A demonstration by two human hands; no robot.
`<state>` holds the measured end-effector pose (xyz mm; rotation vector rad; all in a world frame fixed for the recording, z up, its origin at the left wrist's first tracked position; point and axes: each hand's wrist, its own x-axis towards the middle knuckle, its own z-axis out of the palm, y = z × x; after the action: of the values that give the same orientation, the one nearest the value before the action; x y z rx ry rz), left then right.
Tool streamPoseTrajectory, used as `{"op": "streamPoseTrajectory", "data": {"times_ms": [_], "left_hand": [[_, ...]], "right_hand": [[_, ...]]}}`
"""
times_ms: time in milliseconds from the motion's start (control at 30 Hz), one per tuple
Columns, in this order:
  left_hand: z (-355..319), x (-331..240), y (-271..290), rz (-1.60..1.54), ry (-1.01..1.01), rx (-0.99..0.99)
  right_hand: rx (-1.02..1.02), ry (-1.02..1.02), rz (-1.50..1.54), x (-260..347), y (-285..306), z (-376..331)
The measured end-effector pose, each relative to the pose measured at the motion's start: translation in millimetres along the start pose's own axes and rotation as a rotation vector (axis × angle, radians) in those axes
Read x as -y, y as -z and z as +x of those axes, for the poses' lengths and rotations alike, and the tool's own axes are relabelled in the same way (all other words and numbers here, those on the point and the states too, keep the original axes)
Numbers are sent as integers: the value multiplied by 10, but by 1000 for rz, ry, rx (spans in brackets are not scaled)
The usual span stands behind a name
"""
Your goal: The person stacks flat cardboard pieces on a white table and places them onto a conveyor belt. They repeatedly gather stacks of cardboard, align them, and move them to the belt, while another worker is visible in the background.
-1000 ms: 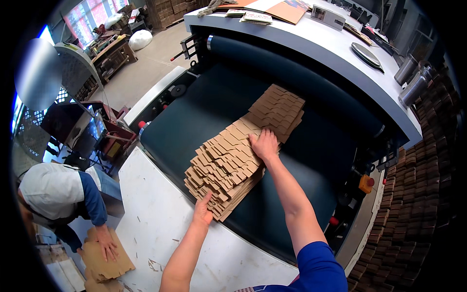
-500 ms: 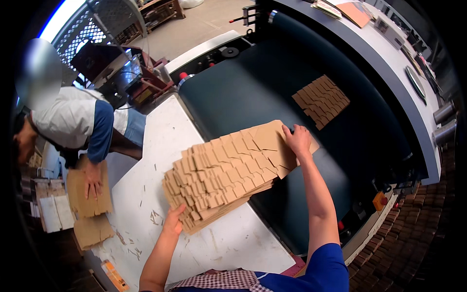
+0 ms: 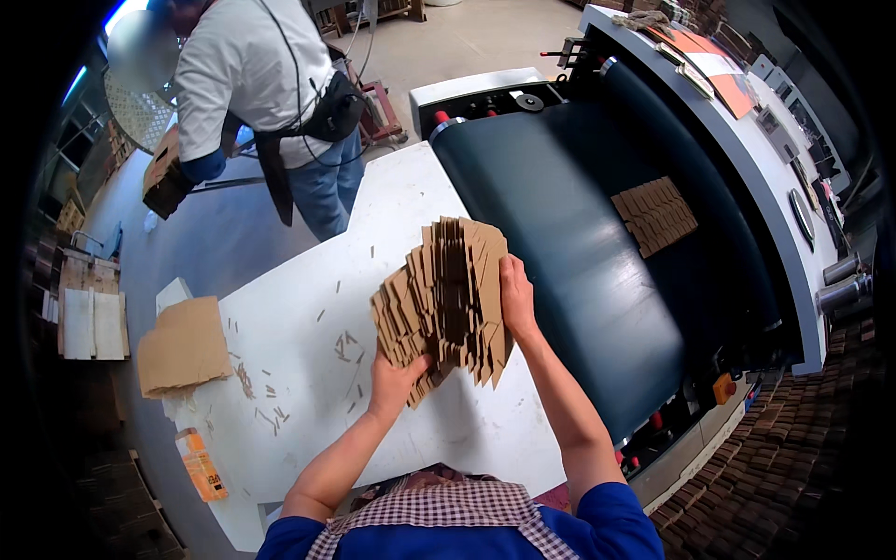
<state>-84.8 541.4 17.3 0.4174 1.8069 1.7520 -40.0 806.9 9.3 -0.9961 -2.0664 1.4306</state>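
Note:
A fanned stack of brown die-cut cardboard pieces [image 3: 406, 303] is held upright above the white table [image 3: 308, 420], its edges spread and a dark gap open near its right side. My left hand [image 3: 397, 381] grips the lower left of the stack, thumb on the near edges. On the right end, my right hand [image 3: 516, 297] presses against the outer face with its fingers wrapped behind, partly hidden. Another batch of overlapping cardboard pieces [image 3: 653, 216] lies on the dark green conveyor belt [image 3: 551, 215] to the right.
A flat pile of cardboard [image 3: 184, 347] rests at the table's left edge, above an orange packet [image 3: 201, 465]. Cardboard scraps [image 3: 271, 415] litter the tabletop. At the far left a co-worker [image 3: 266, 79] stands with a cardboard bundle [image 3: 166, 177]. Beyond the belt rises the machine's white housing [image 3: 747, 159].
The stack has come left off the belt's edge and been tipped upright, with my hands closer together. The co-worker has gone from leaning over the left pile to standing farther back with a bundle.

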Motion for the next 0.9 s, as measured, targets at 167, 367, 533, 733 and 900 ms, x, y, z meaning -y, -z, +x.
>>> {"op": "streamPoseTrajectory", "data": {"times_ms": [167,367,533,733,900], "left_hand": [[-1307,288,822,652,-402,40],[-1802,801,1270,423,-497,414],[-1225,522,1649,668,-616,621],[-113,62,1235,-85,-104,514],[300,-46,709,-201,232,1185]], "right_hand": [[-67,452,147,-67,-691,-1283],[138,298,-67,-444,-791,-2402],[286,-161,144,-510,-564,-2697],[368,-246,87,-76,-351,-2640],[549,-378,233,330,-262,-2605]]}}
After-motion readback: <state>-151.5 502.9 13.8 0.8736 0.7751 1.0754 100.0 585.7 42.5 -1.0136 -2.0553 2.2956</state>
